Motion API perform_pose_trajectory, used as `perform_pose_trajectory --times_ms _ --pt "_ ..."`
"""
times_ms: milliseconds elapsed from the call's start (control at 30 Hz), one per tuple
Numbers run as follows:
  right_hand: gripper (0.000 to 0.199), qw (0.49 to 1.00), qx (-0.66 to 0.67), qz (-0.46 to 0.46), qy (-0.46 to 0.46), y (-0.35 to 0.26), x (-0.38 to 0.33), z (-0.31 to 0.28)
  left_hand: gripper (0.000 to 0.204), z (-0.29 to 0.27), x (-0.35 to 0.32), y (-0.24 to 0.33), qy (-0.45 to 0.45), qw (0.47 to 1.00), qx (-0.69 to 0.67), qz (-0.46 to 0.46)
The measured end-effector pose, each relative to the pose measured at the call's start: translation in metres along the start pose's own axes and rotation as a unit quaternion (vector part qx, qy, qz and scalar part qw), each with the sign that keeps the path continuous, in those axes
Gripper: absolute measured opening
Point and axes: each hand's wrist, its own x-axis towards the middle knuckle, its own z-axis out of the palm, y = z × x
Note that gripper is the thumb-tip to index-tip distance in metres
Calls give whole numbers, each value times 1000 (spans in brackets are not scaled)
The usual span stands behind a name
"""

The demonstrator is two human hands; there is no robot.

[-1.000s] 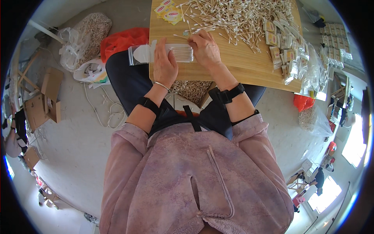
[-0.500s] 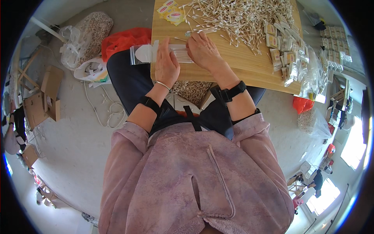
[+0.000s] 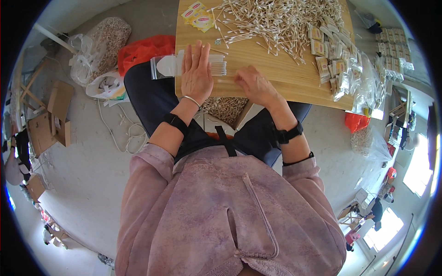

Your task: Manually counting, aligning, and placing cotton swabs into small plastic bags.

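Observation:
My left hand (image 3: 197,71) lies flat, fingers stretched out, across a clear plastic bag with a white insert (image 3: 166,66) at the left edge of the wooden table. To its right, a row of cotton swabs (image 3: 218,68) shows side by side, their other ends hidden under the hand. My right hand (image 3: 258,87) hovers at the near table edge, apart from the swabs. Its fingers are loosely bent, and nothing shows in them. A big heap of loose cotton swabs (image 3: 276,20) covers the far part of the table.
Yellow-and-white printed cards (image 3: 199,18) lie at the far left of the table. Filled swab packets (image 3: 338,66) and clear bags (image 3: 368,85) crowd its right side. Below the near edge stands a box of swabs (image 3: 225,108). A red bag (image 3: 145,53) sits left of the table.
My right hand has left the swab row and moved right and toward me. My left hand has flattened over the bag, its fingers more spread.

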Motion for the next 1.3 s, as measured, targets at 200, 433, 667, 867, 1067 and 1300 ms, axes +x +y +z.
perform_pose_trajectory --times_ms 200,433,667,867,1067,1300 --pt "14 997 -26 67 35 -4 10 -5 44 1 1 1 -52 996 72 16" --pt "17 973 -68 106 191 1 80 11 40 4 0 2 -47 998 43 21" --pt "10 976 -68 68 196 6 77 19 43 -2 1 3 -26 1000 6 6" --pt "12 978 -109 -1 178 4 64 26 43 -3 0 3 7 996 -79 -35" --pt "20 981 -58 -41 178 0 60 33 45 -2 -2 -2 41 990 -130 -24" --pt "32 943 124 15 308 -4 50 40 46 -11 1 -4 47 977 -203 -46"
